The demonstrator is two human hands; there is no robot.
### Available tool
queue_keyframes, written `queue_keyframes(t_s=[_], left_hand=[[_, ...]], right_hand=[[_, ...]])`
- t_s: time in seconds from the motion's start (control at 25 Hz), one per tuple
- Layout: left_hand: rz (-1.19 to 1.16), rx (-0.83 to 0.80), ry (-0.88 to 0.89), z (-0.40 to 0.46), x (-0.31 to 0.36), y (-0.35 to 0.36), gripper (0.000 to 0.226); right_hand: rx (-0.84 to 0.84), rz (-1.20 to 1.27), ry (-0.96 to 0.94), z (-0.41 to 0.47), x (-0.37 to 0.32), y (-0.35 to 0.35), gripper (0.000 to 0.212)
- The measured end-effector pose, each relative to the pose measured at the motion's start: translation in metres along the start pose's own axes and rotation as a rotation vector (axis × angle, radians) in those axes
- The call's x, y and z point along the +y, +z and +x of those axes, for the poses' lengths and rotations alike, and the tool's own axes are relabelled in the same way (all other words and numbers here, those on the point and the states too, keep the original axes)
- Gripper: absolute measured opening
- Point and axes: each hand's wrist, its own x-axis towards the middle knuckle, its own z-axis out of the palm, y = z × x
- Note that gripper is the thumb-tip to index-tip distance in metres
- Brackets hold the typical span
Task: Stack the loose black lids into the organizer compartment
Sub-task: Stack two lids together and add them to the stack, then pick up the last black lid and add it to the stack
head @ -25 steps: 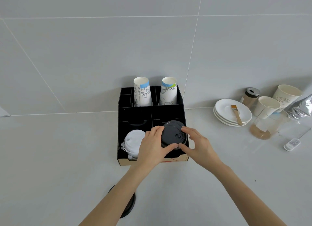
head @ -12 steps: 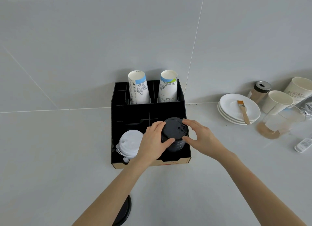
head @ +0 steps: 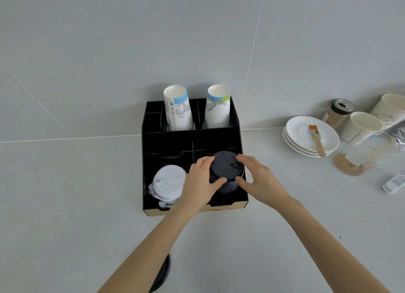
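A stack of black lids (head: 225, 172) stands in the front right compartment of the black organizer (head: 190, 143). My left hand (head: 200, 183) grips the stack from its left side, fingers on the rim and thumb at the front. My right hand (head: 256, 178) holds the stack from the right, fingers and thumb on the rim. White lids (head: 168, 184) fill the front left compartment. More loose black lids (head: 163, 273) lie on the counter near me, mostly hidden under my left forearm.
Two stacks of upside-down paper cups (head: 178, 108) stand in the organizer's back row against the wall. To the right are white saucers (head: 306, 137) with a brush (head: 316, 139), a glass pitcher (head: 363, 154), paper cups (head: 361, 126), a shaker jar (head: 338, 113) and a small white device (head: 394, 183).
Both hands stay on the black lid stack, which has sunk a little lower into the compartment. The view has shifted slightly, so the organizer looks more centred.
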Motion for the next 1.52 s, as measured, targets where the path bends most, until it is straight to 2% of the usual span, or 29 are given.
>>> queue_keyframes(t_s=[0.28,0.6,0.92,1.24,1.52], left_hand=[[0.058,-0.018,0.028,-0.003,0.0,-0.005,0.065],[0.123,0.008,0.054,-0.036,-0.022,-0.035,0.059],[0.117,-0.017,-0.052,-0.104,-0.085,-0.055,0.054],[0.064,-0.057,-0.207,-0.152,-0.128,-0.055,0.056],[0.003,-0.126,-0.3,-0.177,-0.148,-0.042,0.058]], right_hand=[[0.026,-0.016,0.016,-0.004,-0.013,-0.003,0.049],[0.077,-0.022,-0.091,-0.02,-0.048,0.011,0.045],[-0.092,0.02,-0.189,-0.05,-0.078,0.068,0.045],[-0.306,-0.045,-0.155,-0.07,-0.091,0.12,0.048],[-0.392,-0.061,-0.1,-0.091,-0.099,0.152,0.047]])
